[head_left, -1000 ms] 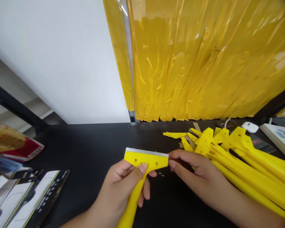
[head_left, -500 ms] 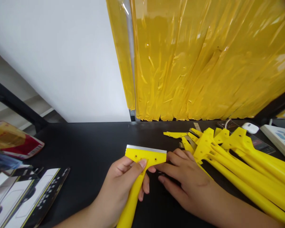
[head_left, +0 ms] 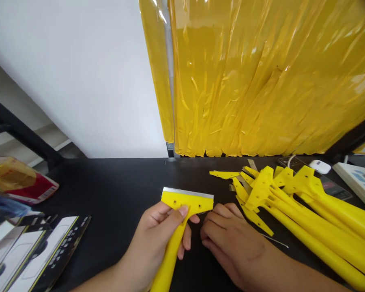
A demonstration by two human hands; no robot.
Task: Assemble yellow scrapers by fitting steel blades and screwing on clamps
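Note:
A yellow scraper [head_left: 187,201] with a metal blade along its top edge is in my left hand [head_left: 159,231], thumb pressed on the neck below two small holes. Its handle runs down toward the bottom of the view. Just right of the scraper head, my right hand [head_left: 228,239] rests low on the black table with its fingers curled in. Whatever the fingertips hold, if anything, is hidden. Small objects [head_left: 201,212], too faint to name, show between the scraper head and my right knuckles. A thin metal rod [head_left: 275,241] sticks out beyond my right wrist.
Several yellow scraper handles [head_left: 316,221] are piled at right, with loose yellow plates [head_left: 255,217] beside them. A phone [head_left: 334,184], a white earbud case [head_left: 320,166] and a white box [head_left: 357,180] lie behind. At left are printed cards [head_left: 45,253] and a plastic packet [head_left: 21,180].
My right hand has drawn slightly down, away from the scraper head, and its fingers have curled in. Loose plates and the thin rod now show beside it. The left hand is nearly still.

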